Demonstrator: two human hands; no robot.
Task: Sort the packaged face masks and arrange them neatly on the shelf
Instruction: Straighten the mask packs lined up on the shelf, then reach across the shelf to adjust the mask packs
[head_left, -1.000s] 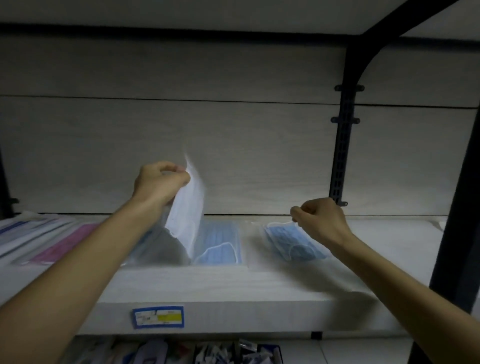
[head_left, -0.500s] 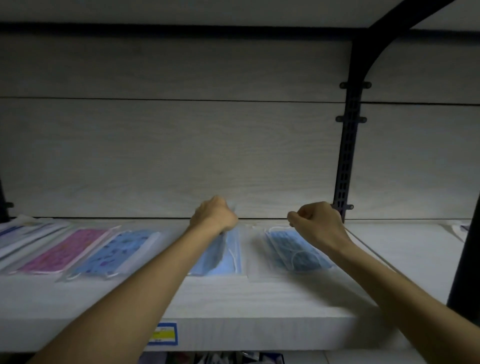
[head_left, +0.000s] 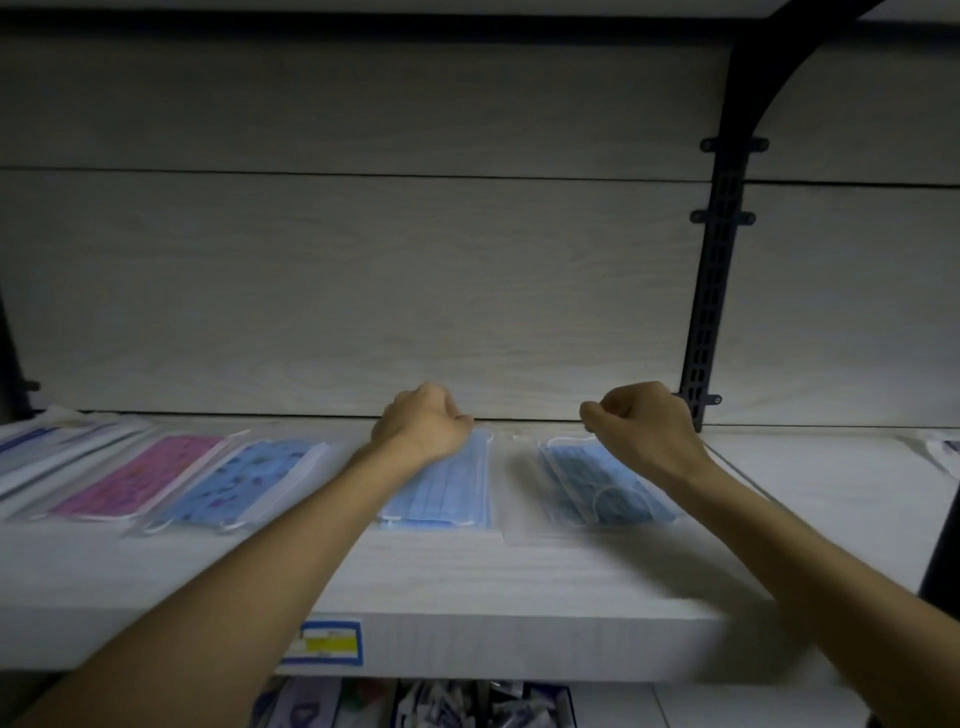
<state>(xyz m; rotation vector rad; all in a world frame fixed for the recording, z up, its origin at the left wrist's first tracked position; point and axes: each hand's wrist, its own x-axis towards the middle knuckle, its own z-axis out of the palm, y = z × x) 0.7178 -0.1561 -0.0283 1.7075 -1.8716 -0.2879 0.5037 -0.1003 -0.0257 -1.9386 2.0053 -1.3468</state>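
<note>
While both your hands sit near the back edge of the pale wood-grain shelf (head_left: 519, 582), each has a packet under it, so the question is which one needs squaring. Your left hand (head_left: 423, 428) has its fingers curled down on the far short end of the clear-wrapped stack of plain light-blue pleated masks (head_left: 447, 491); they seem to grip or pin that end, though the tips are hidden behind the knuckles. That packet's long axis runs from back edge to front edge, nearly straight, with its near end well short of the front lip.

Your right hand (head_left: 644, 426) is also curled, thumb and forefinger pinched together over the far end of the clear packet of loosely bundled darker-blue masks (head_left: 602, 488). I judge it is nipping the wrapper's corner, but I cannot tell for certain that plastic sits between the fingers. This packet lies skewed: its far end is under your hand and its near end swings out toward the shelf's right end.

Further toward the left end lie the blue patterned mask packet (head_left: 249, 483), the pink patterned mask packet (head_left: 140, 483) and some white packets (head_left: 57, 447), fanned at a slant.

The right hand is the nearer one to the crooked packet, so the turn probably falls to it: swing the near end leftward until it runs parallel with the plain blue stack.
</note>
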